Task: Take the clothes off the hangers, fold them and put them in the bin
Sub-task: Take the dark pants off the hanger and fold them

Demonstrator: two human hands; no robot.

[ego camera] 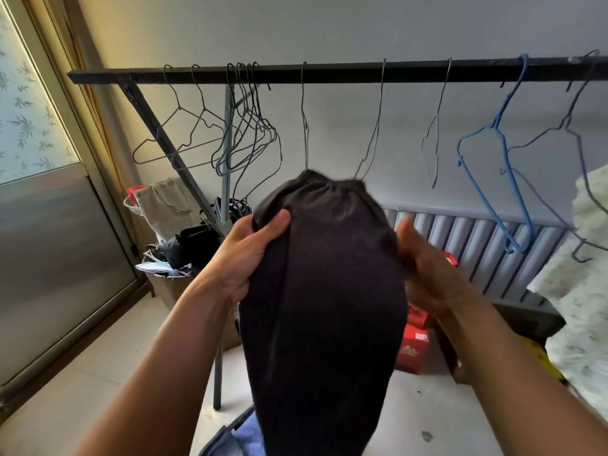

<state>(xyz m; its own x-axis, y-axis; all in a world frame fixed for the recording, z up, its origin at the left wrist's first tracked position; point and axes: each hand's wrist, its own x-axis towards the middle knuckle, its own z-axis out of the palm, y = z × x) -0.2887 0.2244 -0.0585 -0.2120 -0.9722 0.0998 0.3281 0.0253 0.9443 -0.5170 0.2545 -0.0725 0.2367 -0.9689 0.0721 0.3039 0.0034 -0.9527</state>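
Observation:
A dark grey garment (324, 307) with an elastic waistband hangs down in front of me, its top still against two thin wire hangers (371, 139). My left hand (253, 255) grips its left side, thumb on the cloth. My right hand (424, 268) is pressed to its right side, fingers partly hidden behind the fabric and blurred. Above runs the black rail (329, 72) with several bare wire hangers (243, 139) and a blue hanger (500, 159). A bin edge with pale blue cloth (237, 436) shows at the bottom, under the garment.
A white fluffy item (585, 274) fills the right side. Red boxes (414, 343) and a radiator (487, 241) stand behind the rack. At the left are a sliding door (56, 258) and a cluttered stand with bags (184, 245). The rack's leg (217, 373) stands on the floor.

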